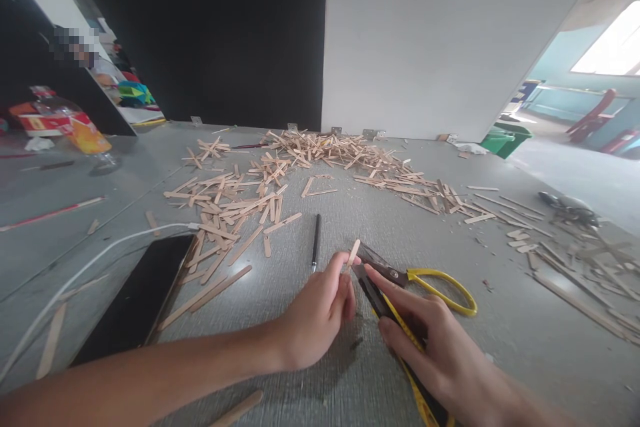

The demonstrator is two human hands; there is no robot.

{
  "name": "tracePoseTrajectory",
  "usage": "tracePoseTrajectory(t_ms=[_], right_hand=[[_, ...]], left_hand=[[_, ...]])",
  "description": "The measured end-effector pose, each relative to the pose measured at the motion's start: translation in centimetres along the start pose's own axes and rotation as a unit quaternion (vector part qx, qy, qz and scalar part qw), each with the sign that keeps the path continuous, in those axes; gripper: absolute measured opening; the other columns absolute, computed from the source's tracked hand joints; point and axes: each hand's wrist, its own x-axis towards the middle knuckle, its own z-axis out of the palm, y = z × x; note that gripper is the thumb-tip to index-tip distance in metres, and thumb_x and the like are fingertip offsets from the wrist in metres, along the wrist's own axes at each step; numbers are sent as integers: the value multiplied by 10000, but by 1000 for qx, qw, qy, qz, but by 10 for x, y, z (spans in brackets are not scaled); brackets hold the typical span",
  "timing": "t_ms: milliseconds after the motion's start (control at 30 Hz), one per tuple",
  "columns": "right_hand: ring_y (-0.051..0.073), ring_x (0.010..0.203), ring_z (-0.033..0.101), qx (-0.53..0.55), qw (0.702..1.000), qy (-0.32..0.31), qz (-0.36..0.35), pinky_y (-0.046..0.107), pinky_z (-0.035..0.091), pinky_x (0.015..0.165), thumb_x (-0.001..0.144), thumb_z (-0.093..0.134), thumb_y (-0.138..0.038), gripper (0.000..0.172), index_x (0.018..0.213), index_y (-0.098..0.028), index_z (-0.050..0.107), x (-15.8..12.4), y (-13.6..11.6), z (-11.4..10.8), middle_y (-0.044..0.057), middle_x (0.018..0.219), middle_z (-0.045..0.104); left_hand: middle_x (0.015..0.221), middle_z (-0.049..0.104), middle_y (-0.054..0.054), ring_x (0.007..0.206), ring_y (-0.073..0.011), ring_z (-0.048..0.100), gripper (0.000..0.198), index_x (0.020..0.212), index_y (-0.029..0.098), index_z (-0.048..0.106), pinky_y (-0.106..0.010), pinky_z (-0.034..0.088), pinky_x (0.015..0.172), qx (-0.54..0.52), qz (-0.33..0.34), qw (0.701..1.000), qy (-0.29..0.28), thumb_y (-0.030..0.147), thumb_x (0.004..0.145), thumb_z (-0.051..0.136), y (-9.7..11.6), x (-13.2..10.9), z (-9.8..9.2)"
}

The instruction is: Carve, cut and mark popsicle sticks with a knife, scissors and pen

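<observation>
Near centre, your left fingers (338, 268) pinch a stick (354, 251), right fingers (400, 293) clasp a cutter (371, 291); work looks unfinished, the far pile (320, 149) lying loose.

The left hand (320, 317) pinches a flat, pale wooden stick (354, 252). The right hand (435, 337) grips a black-and-yellow utility knife (376, 300) near it.

Pale stick (355, 251) beside yellow-black cutter (384, 307)

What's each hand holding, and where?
Left hand: flat, pale wooden stick, below its rounded tip. Right hand: long yellow-black cutter, near its front end.
</observation>
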Motion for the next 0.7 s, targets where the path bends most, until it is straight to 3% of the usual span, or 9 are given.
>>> tracePoseTrajectory(t_ms=[167, 367, 500, 600, 700], right_hand=[[269, 921, 751, 10, 1000, -19, 9, 411, 645, 818, 1023, 467, -264, 560, 1570, -142, 448, 3, -2, -5, 167, 1209, 760], [252, 746, 703, 50, 997, -47, 45, 386, 621, 682, 1010, 499, -312, 588, 1576, -160, 446, 2, 3, -7, 96, 883, 767], [221, 713, 650, 74, 991, -59, 99, 375, 583, 642, 1021, 464, -375, 606, 1588, -164, 420, -1, 9, -6, 78, 878, 729], [245, 829, 670, 88, 986, -69, 125, 432, 588, 744, 1006, 461, -392, 636, 1595, -156, 402, -2, 12, -7, 128, 1067, 737], [311, 1157, 635, 78, 988, -75, 109, 519, 505, 997, 995, 487, -379, 625, 1584, -178, 426, -1, 12, -9, 163, 1378, 645]], left_hand=[[680, 530, 51, 605, -148, 475, 325, 1305, 167, 428, -291, 409, 635, 30, 18, 999, -4, 379, 1112, 278, -4, 1, -1], [673, 534, 49, 595, -149, 481, 327, 1319, 152, 429, -296, 409, 634, 41, 18, 999, -1, 360, 1106, 293, -4, 1, -2], [664, 530, 52, 577, -145, 472, 327, 1314, 153, 434, -289, 404, 614, 40, 18, 999, -9, 363, 1102, 302, -3, 2, -3], [655, 523, 56, 570, -143, 468, 327, 1312, 150, 438, -284, 404, 606, 46, 22, 999, -9, 352, 1099, 294, -3, 3, -3], [655, 530, 54, 568, -139, 476, 306, 1307, 148, 446, -282, 409, 610, 62, 31, 998, -3, 299, 1089, 295, -5, 2, -2]])
